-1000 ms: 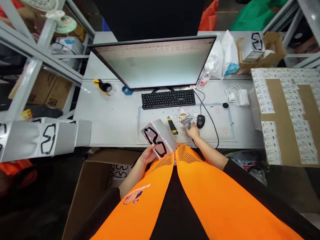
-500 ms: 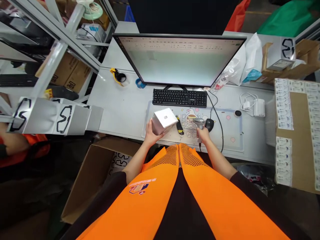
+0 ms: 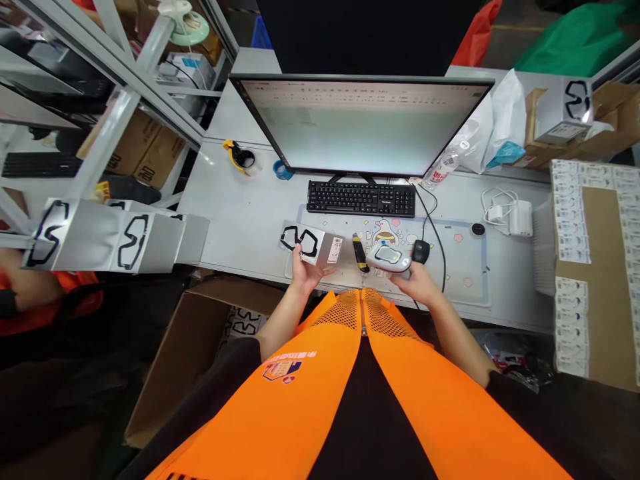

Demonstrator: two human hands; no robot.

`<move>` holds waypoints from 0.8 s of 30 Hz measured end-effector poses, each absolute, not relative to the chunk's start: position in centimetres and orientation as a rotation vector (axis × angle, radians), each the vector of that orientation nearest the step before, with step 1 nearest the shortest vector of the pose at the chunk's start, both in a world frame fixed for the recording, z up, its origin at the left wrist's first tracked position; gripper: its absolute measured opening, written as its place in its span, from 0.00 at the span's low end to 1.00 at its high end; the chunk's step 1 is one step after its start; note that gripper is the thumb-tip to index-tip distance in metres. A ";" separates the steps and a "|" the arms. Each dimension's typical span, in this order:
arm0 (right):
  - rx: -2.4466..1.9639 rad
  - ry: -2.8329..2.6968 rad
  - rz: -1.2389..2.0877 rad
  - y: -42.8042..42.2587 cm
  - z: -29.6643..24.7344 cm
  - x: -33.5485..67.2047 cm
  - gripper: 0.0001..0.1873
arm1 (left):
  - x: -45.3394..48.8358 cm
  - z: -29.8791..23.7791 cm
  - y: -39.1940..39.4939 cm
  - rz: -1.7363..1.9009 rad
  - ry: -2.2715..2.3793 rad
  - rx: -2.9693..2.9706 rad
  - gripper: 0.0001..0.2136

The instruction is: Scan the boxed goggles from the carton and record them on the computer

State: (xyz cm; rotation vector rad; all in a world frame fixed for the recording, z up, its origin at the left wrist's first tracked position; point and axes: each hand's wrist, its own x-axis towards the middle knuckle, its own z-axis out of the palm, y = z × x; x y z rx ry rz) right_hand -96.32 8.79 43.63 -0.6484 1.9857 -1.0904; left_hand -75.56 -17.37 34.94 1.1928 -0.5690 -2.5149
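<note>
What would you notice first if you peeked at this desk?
Probably the big glowing monitor at the back of the desk, above the black keyboard. Just in front, the left hand holds a grey box printed with a black goggle outline, and the right hand grips a grey handheld scanner beside it.

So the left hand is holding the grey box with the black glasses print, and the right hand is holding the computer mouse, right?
Not quite. The left hand does hold the grey box with the black glasses print, but the right hand holds a handheld scanner, not the mouse. The black mouse lies untouched on the desk mat just beyond the scanner, as the head view shows.
</note>
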 end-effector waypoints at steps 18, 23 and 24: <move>-0.785 2.247 -0.901 6.2 37.2 -94.3 0.26 | -74.3 34.2 -18.2 -2.350 -0.780 1.376 0.32; -0.680 2.442 -0.779 6.9 30.0 -94.9 0.39 | -72.0 33.6 -21.8 -1.884 -1.180 1.755 0.41; -0.682 2.465 -0.781 7.0 28.6 -94.8 0.40 | -71.2 33.6 -22.8 -1.789 -1.226 1.786 0.46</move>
